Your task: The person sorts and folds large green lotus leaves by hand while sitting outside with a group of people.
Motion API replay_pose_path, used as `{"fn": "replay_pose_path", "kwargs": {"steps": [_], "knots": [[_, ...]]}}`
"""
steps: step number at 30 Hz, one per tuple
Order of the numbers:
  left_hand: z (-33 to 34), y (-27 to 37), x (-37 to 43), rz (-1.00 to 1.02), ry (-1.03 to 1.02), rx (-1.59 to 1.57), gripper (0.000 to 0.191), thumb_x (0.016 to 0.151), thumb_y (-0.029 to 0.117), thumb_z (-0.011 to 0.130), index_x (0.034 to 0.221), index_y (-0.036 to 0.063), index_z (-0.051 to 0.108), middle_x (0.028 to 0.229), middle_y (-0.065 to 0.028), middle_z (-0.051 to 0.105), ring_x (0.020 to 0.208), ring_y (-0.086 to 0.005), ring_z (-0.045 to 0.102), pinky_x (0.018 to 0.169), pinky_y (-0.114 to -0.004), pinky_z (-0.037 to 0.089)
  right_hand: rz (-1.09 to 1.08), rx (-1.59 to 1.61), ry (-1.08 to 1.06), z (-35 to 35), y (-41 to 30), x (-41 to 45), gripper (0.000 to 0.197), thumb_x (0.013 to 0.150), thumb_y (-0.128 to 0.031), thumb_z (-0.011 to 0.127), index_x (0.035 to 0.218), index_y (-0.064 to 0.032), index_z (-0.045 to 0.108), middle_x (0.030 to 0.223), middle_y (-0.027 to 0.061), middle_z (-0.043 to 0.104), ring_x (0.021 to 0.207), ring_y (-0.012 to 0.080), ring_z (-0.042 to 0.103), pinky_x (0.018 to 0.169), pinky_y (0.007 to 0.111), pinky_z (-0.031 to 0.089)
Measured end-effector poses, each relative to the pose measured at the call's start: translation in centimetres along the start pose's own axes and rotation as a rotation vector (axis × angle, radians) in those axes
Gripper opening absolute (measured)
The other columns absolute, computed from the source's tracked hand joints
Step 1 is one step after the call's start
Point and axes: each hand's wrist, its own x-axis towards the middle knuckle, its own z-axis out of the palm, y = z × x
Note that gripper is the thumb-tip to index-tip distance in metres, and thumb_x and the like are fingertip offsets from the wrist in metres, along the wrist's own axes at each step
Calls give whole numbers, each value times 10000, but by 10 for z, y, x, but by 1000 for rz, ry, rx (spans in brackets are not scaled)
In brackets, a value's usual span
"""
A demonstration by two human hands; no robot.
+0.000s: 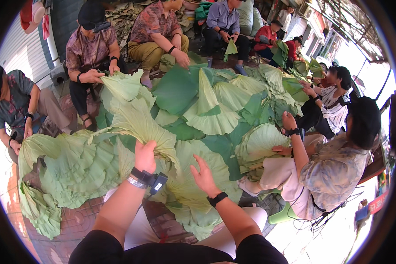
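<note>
My left hand [145, 156] grips the gathered edge of a pale green lotus leaf [142, 127], which fans out above and left of it. To its right, my right hand [203, 175] is raised with fingers apart and holds nothing. Below and behind that hand, large lotus leaves [198, 151] lie layered over my lap and knees. Darker green leaves [176, 89] and folded pale ones [211, 122] are heaped in the middle. My left wrist bears a metal watch band and a strapped device; a black band is around my right wrist.
Seated people surround the heap, several handling leaves. A co-worker [333, 171] sits close at right on a green stool [280, 214], beside a leaf stack [262, 145]. Another person [16, 102] at far left holds a leaf above a broad pile [82, 168]. Cables [320, 222] trail at lower right.
</note>
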Motion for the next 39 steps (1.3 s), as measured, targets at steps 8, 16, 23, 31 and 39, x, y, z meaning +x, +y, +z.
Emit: {"fn": "replay_pose_path", "kwargs": {"steps": [8,16,23,31,39], "knots": [[15,-39,-42,-409,-342,32,345,760,-82,475,1085,3,555,954,-39,613,824,-142,602,725,-288,500,-256,87,25,-11,-73,-18,754,771,-243,706,1393,-78,312,1401,216,300,1292,364,305,1053,402,296],[24,-41,-49,-537,-519,-10,291,867,121,611,1132,28,533,1001,-38,605,868,-145,602,748,-303,506,-189,98,37,-31,-66,-26,732,756,-191,724,1373,-92,342,1336,165,384,1179,343,448,945,381,423],[21,-49,-51,-464,-615,70,393,858,170,654,1198,53,494,1091,-38,579,962,-155,571,823,-315,481,-121,197,29,-37,-67,-28,603,837,-203,642,1355,-78,361,1244,161,451,1115,285,498,894,362,458],[21,-47,-48,-465,-617,49,434,829,145,688,1197,37,484,1090,-42,577,976,-155,563,853,-311,462,-85,383,-38,-39,-59,-24,481,883,-169,563,1325,-60,407,1251,170,480,1104,269,509,910,338,436],[24,-43,-51,-459,-614,61,418,819,100,688,1180,26,492,1076,-47,595,963,-155,576,848,-306,461,67,492,27,-43,-74,-25,389,949,-200,416,1286,-9,444,1170,132,565,1078,189,514,938,292,389]]}}
